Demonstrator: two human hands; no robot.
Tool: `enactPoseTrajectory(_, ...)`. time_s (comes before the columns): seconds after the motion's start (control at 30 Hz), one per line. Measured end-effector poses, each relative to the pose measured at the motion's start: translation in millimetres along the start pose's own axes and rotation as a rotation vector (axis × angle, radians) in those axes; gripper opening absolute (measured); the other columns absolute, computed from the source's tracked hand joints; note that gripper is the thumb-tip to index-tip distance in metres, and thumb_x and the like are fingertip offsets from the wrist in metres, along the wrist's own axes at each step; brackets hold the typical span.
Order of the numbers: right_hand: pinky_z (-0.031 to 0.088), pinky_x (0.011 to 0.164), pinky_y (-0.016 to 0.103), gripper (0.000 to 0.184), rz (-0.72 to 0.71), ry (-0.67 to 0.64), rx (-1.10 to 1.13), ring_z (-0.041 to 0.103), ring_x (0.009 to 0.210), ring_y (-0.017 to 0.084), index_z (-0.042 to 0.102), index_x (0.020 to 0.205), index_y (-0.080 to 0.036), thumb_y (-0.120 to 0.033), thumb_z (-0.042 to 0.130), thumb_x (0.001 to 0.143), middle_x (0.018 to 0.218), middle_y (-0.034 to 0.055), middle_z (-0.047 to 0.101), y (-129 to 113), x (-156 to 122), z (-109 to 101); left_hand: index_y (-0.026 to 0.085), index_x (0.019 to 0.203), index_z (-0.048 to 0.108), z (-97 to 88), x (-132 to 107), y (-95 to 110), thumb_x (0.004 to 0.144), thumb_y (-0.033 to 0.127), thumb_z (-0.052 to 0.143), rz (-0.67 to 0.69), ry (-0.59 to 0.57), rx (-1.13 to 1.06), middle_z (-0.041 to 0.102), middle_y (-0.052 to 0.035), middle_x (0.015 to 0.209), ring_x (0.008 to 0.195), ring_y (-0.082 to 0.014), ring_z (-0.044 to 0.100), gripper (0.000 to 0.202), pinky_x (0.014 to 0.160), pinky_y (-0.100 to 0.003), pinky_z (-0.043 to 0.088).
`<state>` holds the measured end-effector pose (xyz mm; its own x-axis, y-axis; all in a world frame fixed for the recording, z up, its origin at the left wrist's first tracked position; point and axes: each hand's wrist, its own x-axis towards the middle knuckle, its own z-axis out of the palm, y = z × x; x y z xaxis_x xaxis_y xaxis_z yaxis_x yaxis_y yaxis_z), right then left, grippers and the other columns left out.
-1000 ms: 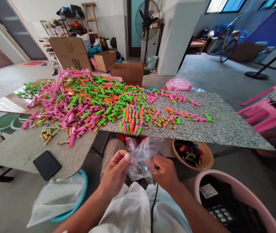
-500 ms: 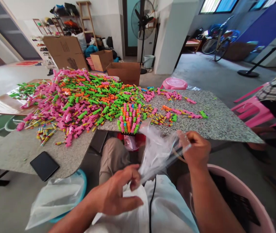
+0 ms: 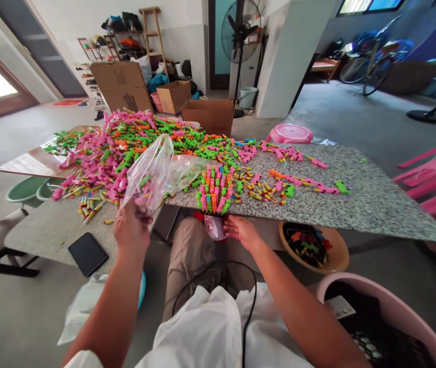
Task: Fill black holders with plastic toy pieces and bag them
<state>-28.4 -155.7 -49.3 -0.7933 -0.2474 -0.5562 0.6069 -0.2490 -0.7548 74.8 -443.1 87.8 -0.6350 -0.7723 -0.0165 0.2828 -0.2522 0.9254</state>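
My left hand (image 3: 132,227) is closed on a clear plastic bag (image 3: 152,166), which billows over the table beside the heap. At the table's front edge stands a tight cluster of pink, green and orange toy pieces (image 3: 214,189) set upright in a black holder. Just below and right of that holder is my right hand (image 3: 242,231), its fingers stretched toward it; whether they touch it I cannot tell. A large heap of pink, green and orange plastic pieces (image 3: 106,148) with yellow stick-like ends covers the table's left and middle.
A dark phone or tablet (image 3: 88,254) lies on the left tabletop (image 3: 41,235). Under the speckled table (image 3: 374,199) is an orange basin (image 3: 336,250) of loose pieces. A pink tub (image 3: 402,317) stands at my right. Beyond the table are a pink stool (image 3: 290,133) and cardboard boxes (image 3: 210,115).
The clear bag has gone from both hands in front of me to my left hand, out over the table. My right hand has let go and moved to the holder. The view has shifted.
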Motion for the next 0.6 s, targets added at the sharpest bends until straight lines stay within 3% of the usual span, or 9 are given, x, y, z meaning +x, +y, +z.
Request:
enactPoseTrajectory(0.1,0.063,0.06,0.03,0.013,0.126,-0.108,0.173,0.077,0.077,0.022,0.066,0.1,-0.013,-0.026,0.065,0.097,0.093,0.0151,0.079,14,21,12,0.022,0.071,0.044,-4.9,9,-22,0.075,0.051,0.075,-0.034,0.055,-0.002,0.051,0.0073,0.06,0.048,-0.0078,0.053,0.042,0.042,-0.018,0.036)
enactPoseTrajectory(0.23,0.063,0.063,0.029,0.01,0.132,-0.148,0.242,0.079,0.079,0.021,0.065,0.104,-0.014,-0.02,0.06,0.098,0.096,0.015,0.08,24,32,21,0.021,0.073,0.049,-9.4,13,-49,0.076,0.06,0.073,-0.03,0.098,0.056,0.055,0.0053,0.062,0.05,-0.0084,0.055,0.046,0.044,-0.018,0.039)
enactPoseTrajectory(0.37,0.063,0.063,0.028,0.008,0.001,-0.104,0.235,0.079,0.08,0.021,0.063,0.098,-0.016,-0.017,0.068,0.092,0.094,0.0125,0.08,35,37,17,0.02,0.074,0.055,-13.4,17,-64,0.078,0.064,0.073,-0.006,0.086,0.101,0.059,0.0021,0.064,0.052,-0.0099,0.055,0.048,0.045,-0.02,0.041)
enactPoseTrajectory(0.5,0.064,0.065,0.028,0.026,-0.161,-0.124,0.192,0.08,0.083,0.024,0.064,0.092,-0.018,-0.023,0.085,0.08,0.086,0.0102,0.079,38,32,5,0.019,0.07,0.056,-15.8,21,-73,0.078,0.064,0.074,0.005,0.088,0.109,0.06,0.0011,0.061,0.05,-0.0103,0.056,0.049,0.046,-0.02,0.043)
enactPoseTrajectory(0.6,0.066,0.07,0.032,0.039,-0.2,-0.161,0.153,0.08,0.085,0.027,0.067,0.088,-0.018,-0.031,0.097,0.065,0.084,0.009,0.079,31,13,-7,0.019,0.07,0.058,-16.8,24,-75,0.079,0.068,0.071,0.034,0.067,0.138,0.059,0.0008,0.06,0.051,-0.0103,0.055,0.051,0.047,-0.02,0.045)
